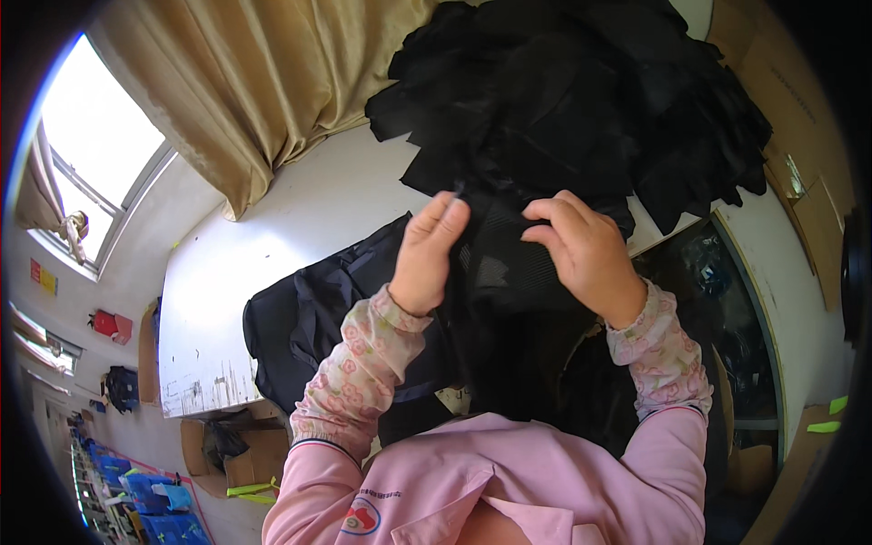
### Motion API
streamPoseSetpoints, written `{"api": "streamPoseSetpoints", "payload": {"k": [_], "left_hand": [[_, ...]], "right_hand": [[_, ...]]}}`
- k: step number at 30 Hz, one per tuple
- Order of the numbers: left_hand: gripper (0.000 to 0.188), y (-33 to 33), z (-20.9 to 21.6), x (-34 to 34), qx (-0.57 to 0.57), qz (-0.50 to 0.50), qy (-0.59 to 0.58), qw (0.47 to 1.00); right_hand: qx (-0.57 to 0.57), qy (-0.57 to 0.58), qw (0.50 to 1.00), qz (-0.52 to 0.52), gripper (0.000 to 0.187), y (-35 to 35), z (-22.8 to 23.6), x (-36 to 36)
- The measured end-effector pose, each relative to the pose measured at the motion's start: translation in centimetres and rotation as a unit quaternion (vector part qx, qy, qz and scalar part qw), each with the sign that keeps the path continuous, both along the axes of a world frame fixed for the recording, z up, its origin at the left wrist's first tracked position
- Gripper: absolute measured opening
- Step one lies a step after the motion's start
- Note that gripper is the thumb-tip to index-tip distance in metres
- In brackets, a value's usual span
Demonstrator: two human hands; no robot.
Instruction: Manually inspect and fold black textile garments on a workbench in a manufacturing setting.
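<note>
A black cloth piece (495, 268) with a fine ribbed or mesh texture hangs between my hands, in front of my chest. At its upper left edge my left hand (429, 254) is closed, thumb pressed against the fingers, pinching the cloth. My right hand (586, 259) is curled by the upper right side, thumb and forefinger brought close together. Whatever lies between those right fingertips is lost against the dark cloth behind. Just beyond both hands spreads a big heap of black cloth pieces (572, 100). Left of my left hand lies a folded black garment (318, 304).
The white table (204, 313) extends to the left, below a gold curtain (263, 82) and a window (104, 127). Cardboard (772, 82) leans at the far right. Under the table's left edge is an open carton (259, 463). Dark plastic-wrapped stuff (708, 277) sits low at right.
</note>
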State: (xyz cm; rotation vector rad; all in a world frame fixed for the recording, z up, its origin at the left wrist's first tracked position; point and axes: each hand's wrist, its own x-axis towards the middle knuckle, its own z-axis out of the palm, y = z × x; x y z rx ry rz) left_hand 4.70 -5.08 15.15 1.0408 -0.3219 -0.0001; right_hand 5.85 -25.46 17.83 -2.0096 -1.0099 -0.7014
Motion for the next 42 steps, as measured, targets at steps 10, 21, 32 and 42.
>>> {"api": "streamPoseSetpoints", "payload": {"k": [10,21,32,42], "left_hand": [[0.045,6.4,-1.5,3.1,0.061,0.136,0.024,0.989],[0.072,3.7,-14.2,-6.1,-0.009,0.011,0.210,0.978],[0.040,-4.9,-11.5,-0.9,-0.238,-0.204,0.340,0.887],[0.088,2.4,-4.4,-5.4,-0.349,-0.202,0.075,0.912]], "right_hand": [[0.017,0.175,0.982,0.067,0.014,-2.0,2.9,2.9],[0.256,0.168,0.669,0.678,0.019,-1.8,11.5,8.7],[0.367,0.250,0.883,0.153,0.020,-1.1,11.2,1.2],[-0.132,0.248,0.925,-0.257,0.021,-8.9,-16.8,9.8]]}}
